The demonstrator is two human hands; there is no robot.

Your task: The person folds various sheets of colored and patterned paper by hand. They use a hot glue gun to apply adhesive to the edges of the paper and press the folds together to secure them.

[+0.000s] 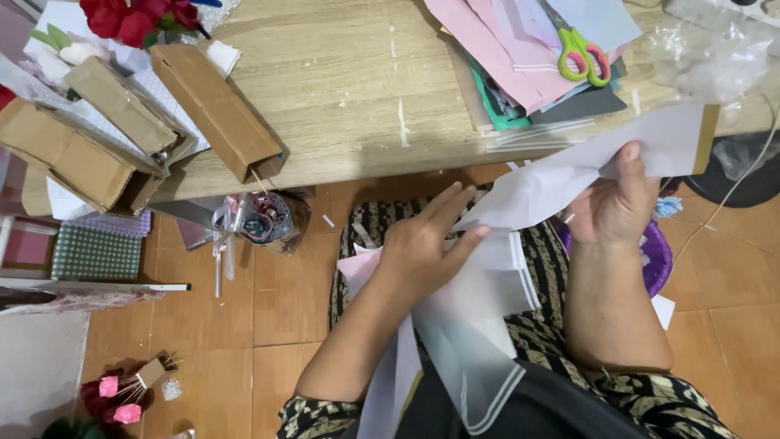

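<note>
A wooden table (341, 89) fills the upper part of the view, above a floor of orange tiles (276, 301). On the table's left side lie several long cardboard boxes (215, 110), with red artificial flowers (134, 18) behind them. On its right side sits a stack of coloured paper sheets (504, 57), and green-handled scissors (583, 55) rest on top of that stack.

Below the table edge, over the person's lap, a large white translucent sheet (561, 175) runs from the upper right down toward the lower centre. More white and pale pink sheets (479, 325) lie on the lap beneath it.

The right hand (617, 203) grips the upper part of the white translucent sheet; the thumb presses on its front face and the remaining fingers close behind it. The left hand (422, 244) rests on the lower part of the same sheet, with its fingers extended, slightly spread and laid flat on the surface.

Small pink flowers on sticks (122, 398) lie on the floor at lower left.
</note>
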